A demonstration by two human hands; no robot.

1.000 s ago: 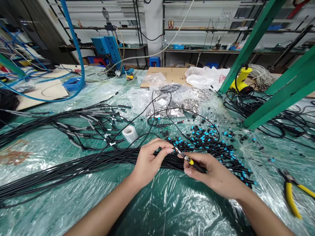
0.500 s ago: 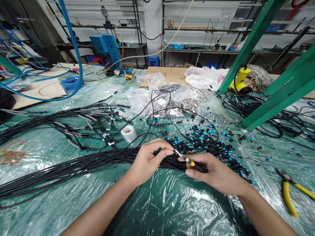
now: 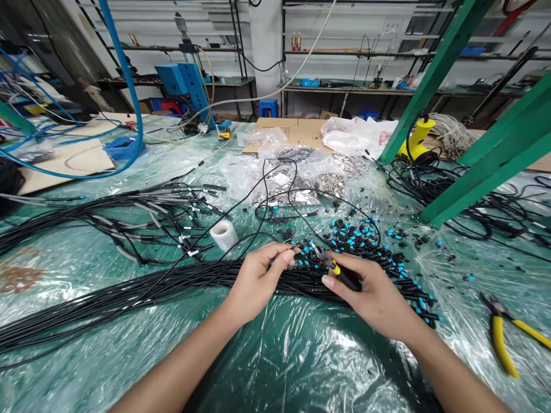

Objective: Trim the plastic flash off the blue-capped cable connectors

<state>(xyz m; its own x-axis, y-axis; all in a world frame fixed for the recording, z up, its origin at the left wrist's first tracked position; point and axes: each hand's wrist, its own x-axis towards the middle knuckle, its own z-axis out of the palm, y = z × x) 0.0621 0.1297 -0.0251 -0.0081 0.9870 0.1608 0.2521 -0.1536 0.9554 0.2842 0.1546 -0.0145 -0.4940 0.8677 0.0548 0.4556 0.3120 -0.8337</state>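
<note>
My left hand [image 3: 262, 279] pinches the end of a black cable, whose thin wire ends show just past the fingertips. In my right hand [image 3: 374, 292] is a pair of pliers [image 3: 335, 268] with black-and-yellow handles, their metal jaws pointing up and left. The jaws are a little apart from the cable end. Beneath both hands runs a long bundle of black cables [image 3: 172, 285] across the table. To its right end lies a pile of black cable ends with blue tips [image 3: 353, 235].
A roll of clear film [image 3: 224, 234] stands behind the bundle. Clear bags of metal parts [image 3: 297, 186] lie farther back. Yellow-handled cutters [image 3: 499, 332] rest at the right. Green posts [image 3: 482, 172] rise on the right, and grey-sleeved cables [image 3: 150, 215] spread at the left.
The pliers have come away from the cable end and now point more steeply upward. My right hand has tilted with them, while my left hand keeps its pinch.
</note>
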